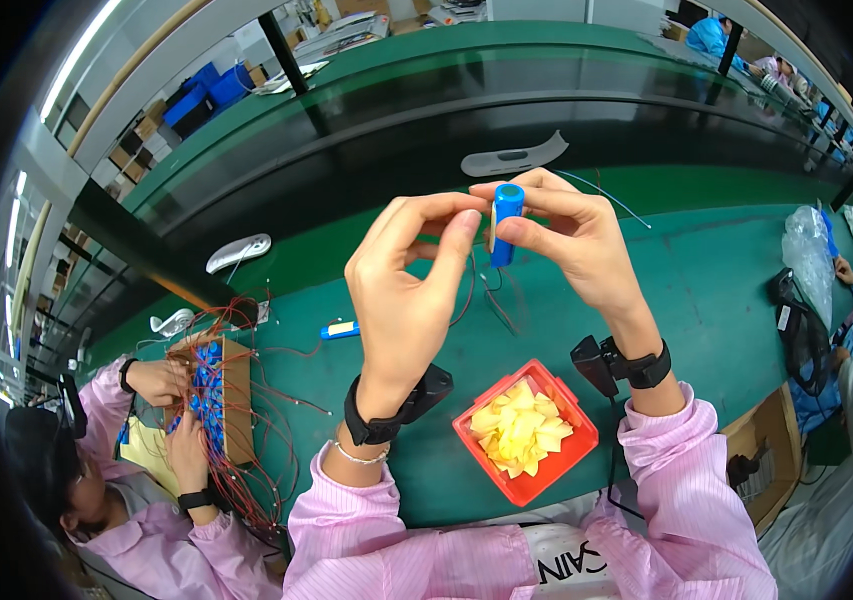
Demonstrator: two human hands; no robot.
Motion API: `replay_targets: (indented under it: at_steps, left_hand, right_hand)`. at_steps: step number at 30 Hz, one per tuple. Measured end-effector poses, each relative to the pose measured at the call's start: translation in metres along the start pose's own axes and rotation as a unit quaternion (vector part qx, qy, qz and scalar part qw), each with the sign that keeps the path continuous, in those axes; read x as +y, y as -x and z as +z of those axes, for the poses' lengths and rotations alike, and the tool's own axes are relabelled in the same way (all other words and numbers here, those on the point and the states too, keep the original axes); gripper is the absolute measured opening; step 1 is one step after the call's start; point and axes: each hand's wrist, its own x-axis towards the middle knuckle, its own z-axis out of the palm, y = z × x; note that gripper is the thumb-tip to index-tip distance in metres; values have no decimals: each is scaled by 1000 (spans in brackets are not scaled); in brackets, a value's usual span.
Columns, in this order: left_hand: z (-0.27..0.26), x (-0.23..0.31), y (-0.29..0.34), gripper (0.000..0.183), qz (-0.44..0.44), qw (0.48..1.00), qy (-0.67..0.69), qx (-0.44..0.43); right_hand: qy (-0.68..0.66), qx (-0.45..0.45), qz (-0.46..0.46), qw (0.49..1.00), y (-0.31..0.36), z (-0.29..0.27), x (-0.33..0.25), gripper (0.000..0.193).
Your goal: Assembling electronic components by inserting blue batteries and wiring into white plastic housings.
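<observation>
Upright between the thumb and fingers of my right hand (pixel 571 230) is a blue cylindrical battery cell (pixel 507 205), raised above the green bench. A pale strip shows along the cell's left side, and thin dark red wires (pixel 494 292) hang below it. My left hand (pixel 406 280) is beside the cell, its thumb and forefinger closed together close to that strip; whether they pinch something is too small to tell. Between my forearms, a red plastic bin (pixel 578 440) holds a heap of pale yellow paper pieces (pixel 521 425).
Another blue cell (pixel 340 330) with a pale label lies left of my hands. A co-worker's hands (pixel 184 440) reach into a cardboard box (pixel 237 400) of wired blue cells. White plastic shells (pixel 514 158) lie farther back. A clear plastic bag (pixel 808 255) and black strap are at right.
</observation>
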Motion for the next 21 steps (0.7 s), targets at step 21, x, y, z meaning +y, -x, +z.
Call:
replay_targets:
  at_steps: [21]
  left_hand:
    - [-5, 7, 3, 10, 63, 996, -62, 13]
  right_hand:
    - [32, 8, -6, 999, 2, 11, -12, 33]
